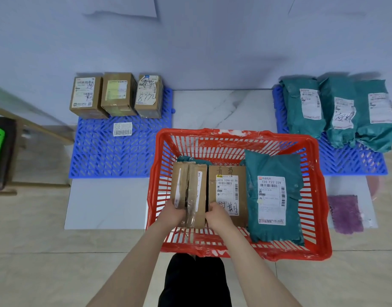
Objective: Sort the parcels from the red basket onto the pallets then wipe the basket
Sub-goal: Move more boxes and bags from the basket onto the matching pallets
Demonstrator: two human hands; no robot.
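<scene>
While three brown boxes (116,96) are sitting on the left blue pallet (115,151) at upper left, two hands are taking hold of a parcel in the red basket (234,134) at centre frame.
The left hand (171,214) is gripping the near left flank of a taped cardboard box (190,187) and the right hand (217,214) is clasping its right flank. It is looking stiff and fairly light to me, with glossy tape that may be slippery, so the bare cardboard sides are seeming the safest hold. Just right of it a labelled box (228,171) is lying, then a soft teal bag (273,196), probably needing support underneath. Further right, teal bags (343,109) are covering the right blue pallet (350,160), and a purple cloth (345,214) is waiting.
</scene>
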